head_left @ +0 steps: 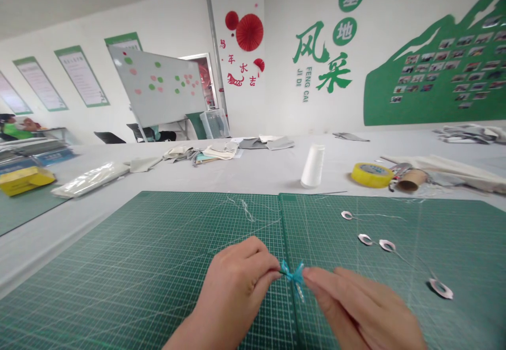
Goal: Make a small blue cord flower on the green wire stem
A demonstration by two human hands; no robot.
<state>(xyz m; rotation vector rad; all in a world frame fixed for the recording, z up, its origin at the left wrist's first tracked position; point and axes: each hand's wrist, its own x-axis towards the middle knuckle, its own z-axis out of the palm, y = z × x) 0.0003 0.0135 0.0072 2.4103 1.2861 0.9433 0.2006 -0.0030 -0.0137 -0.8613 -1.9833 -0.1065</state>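
Over the green gridded plastic cutting mat point(118, 265), my L hand point(233, 292) pinches a small turquoise ribbon bow point(294, 276), long axis approx. L–R, and my R hand point(356, 308), fingers together, is just beside it, grip unclear.

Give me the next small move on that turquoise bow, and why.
Probably pinch the turquoise bow with the right hand and tug gently: the left hand grips one side, and the right fingertips sit just beside the other.
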